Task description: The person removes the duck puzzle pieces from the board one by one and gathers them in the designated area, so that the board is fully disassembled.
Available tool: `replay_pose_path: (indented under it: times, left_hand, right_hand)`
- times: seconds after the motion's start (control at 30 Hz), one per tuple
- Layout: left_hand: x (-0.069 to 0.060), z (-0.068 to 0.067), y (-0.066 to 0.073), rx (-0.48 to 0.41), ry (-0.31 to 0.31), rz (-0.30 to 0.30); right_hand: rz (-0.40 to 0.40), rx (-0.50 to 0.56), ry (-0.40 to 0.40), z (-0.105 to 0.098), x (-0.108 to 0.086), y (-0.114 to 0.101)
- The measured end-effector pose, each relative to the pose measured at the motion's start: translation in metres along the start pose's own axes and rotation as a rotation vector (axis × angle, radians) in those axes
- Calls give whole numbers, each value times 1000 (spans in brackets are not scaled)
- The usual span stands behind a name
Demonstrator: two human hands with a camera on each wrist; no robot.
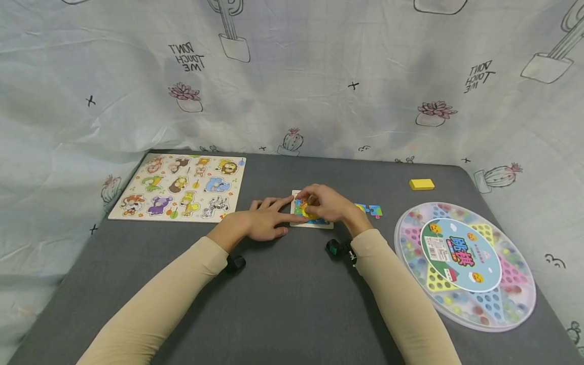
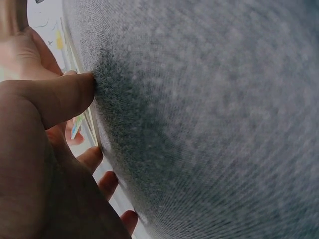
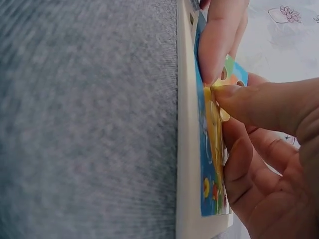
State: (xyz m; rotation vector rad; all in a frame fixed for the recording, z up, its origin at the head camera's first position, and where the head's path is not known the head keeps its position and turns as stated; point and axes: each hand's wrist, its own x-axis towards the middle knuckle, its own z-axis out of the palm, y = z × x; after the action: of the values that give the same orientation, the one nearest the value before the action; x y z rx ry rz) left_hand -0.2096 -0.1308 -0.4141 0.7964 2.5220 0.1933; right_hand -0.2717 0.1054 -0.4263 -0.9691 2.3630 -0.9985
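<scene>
A small jigsaw in a pale frame lies mid-table, partly covered by both hands. My left hand is spread at its left side, with one fingertip on the picture; in the left wrist view its thumb and fingers are apart beside the frame's edge. Over the picture, my right hand has its fingers bent. In the right wrist view this hand pinches a piece with green, blue and yellow, tilted up from the picture, close to the left fingertip. The piece's lower part is hidden.
Loose jigsaw pieces lie just right of the right wrist. An animal puzzle board is at the back left. A yellow block stands at the back right, behind a large round game board. A patterned cloth hangs behind the table.
</scene>
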Motion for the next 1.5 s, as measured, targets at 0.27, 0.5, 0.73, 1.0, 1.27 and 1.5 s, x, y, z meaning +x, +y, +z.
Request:
replay_pose_path:
  times: [0.27,0.5,0.73,1.0,1.27,1.5]
  left_hand:
    - [1,2,-1,-38,11,12]
    - [-1,1,-1,-27,12,12]
    - [-1,1,0,-22,13,13]
    - [2,3,-2,-9,8,2]
    - [5,4,-5,-19,-3,-6]
    - [6,4,-5,-18,3,0]
  right_hand:
    - [-52,19,18,-1,-1,2]
    - [-33,-11,66,-3,-5,1]
    - [-46,-51,121,-7,-15,-3]
    - [-107,-30,159,-14,-32,-7]
    - [-132,16,184,-22,-54,-7]
    - [-115,14,197,-30,-73,-1]
